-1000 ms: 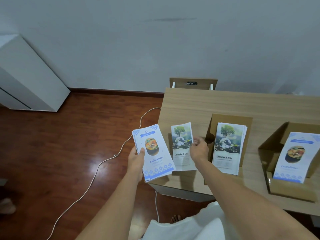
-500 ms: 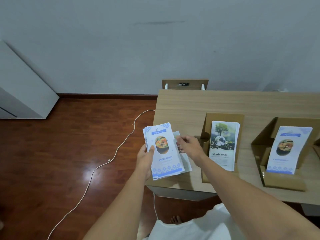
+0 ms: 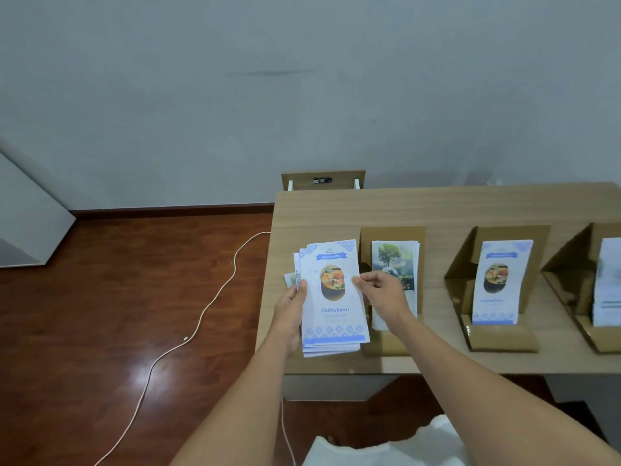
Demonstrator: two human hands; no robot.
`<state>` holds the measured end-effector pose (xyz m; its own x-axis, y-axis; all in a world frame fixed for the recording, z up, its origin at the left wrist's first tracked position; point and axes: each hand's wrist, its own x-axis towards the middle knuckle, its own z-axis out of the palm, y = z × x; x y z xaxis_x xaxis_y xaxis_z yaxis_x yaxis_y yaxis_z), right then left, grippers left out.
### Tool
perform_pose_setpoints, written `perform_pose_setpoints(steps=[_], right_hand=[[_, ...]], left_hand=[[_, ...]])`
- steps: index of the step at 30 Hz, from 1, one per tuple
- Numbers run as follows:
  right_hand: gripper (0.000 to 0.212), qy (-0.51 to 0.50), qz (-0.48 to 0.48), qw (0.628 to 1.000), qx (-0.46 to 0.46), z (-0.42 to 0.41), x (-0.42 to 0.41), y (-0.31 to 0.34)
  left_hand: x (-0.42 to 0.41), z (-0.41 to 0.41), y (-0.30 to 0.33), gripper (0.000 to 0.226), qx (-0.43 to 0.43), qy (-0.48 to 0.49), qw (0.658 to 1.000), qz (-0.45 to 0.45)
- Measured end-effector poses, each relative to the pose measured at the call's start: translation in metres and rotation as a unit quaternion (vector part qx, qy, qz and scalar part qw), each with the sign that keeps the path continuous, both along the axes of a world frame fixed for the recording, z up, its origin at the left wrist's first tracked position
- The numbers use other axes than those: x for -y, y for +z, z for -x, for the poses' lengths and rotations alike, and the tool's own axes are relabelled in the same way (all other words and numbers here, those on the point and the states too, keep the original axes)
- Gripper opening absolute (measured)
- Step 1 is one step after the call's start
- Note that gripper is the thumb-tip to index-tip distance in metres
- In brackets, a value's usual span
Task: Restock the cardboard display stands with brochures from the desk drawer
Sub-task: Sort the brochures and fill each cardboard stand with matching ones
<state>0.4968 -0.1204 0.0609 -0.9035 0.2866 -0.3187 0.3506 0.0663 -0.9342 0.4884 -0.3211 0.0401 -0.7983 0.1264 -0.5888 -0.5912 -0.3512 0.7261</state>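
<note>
The left hand [image 3: 291, 314] holds a stack of brochures [image 3: 332, 297] upright over the left end of the table [image 3: 453, 210], its thumb pressed flat across the left edge of the front sheet while the other fingers are hidden behind the stack. The front brochure is white and blue with a picture of a food bowl; the sheets behind it are fanned slightly to the left, and a corner of a green-printed one peeks out by the thumb. The right hand [image 3: 381, 294] reaches in from the right, its fingers [image 3: 361, 280] curled together and pinching the right edge of the front sheet about halfway up. Just behind that hand stands a cardboard stand [image 3: 393, 235] filled with tree brochures [image 3: 396, 260], whose lower part the hand covers. Further right on the table a second stand [image 3: 463, 280] holds food brochures [image 3: 502, 280] of the same blue design as the held stack, and a third stand [image 3: 571, 260] at the frame's edge holds a white brochure [image 3: 608, 280] too blurred to read. A white cable [image 3: 201, 317] trails across the wooden floor [image 3: 100, 297] to the left of the table.
</note>
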Motion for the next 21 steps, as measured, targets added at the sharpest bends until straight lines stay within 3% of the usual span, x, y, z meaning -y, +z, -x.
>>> perform_pose_setpoints(steps=[8, 15, 21], right_hand=[[0.022, -0.015, 0.020, 1.000, -0.008, -0.016, -0.062, 0.014], [0.027, -0.009, 0.028, 1.000, -0.006, -0.042, -0.136, 0.022], [0.028, -0.008, 0.020, 1.000, -0.005, -0.057, -0.192, 0.025]], left_hand=[[-0.067, 0.000, 0.008, 0.030, -0.045, -0.025, 0.998, 0.027], [-0.141, -0.022, 0.017, 0.033, -0.043, -0.011, 0.999, -0.028], [-0.194, -0.040, 0.019, 0.040, -0.058, -0.029, 0.998, -0.021]])
